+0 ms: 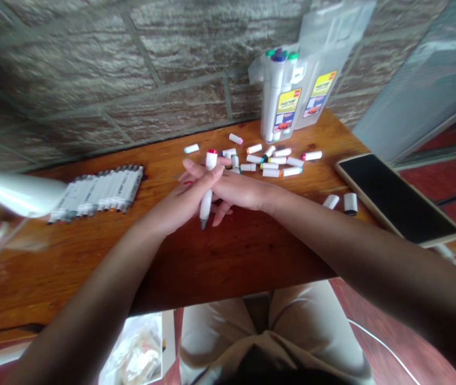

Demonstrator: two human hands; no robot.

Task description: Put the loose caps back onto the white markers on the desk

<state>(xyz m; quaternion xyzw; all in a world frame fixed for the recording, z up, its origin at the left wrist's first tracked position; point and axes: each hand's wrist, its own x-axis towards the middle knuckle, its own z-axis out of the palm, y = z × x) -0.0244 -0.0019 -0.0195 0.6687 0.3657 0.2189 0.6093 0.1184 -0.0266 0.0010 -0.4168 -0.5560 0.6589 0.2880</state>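
Observation:
My left hand (190, 193) and my right hand (238, 187) overlap above the table's middle, crossing one another. A white marker (206, 203) stands steeply between them, its red end up and its dark grey tip down. My left thumb lies across the marker's upper part, closed on it. Stretched fingers of my right hand reach leftwards over the left hand; some fingers are hidden where the hands cross. A red mark shows on the left hand. Just behind the hands, several loose white marker caps (270, 172) with coloured ends lie scattered.
A row of white markers (103, 190) lies at left, near a white lamp-like object (19, 192). Clear marker cases (288, 101) stand against the brick wall (180, 101). Two caps lie beside a phone (399, 198) at right. Below the wooden table (228, 272) sits an open box (167, 342).

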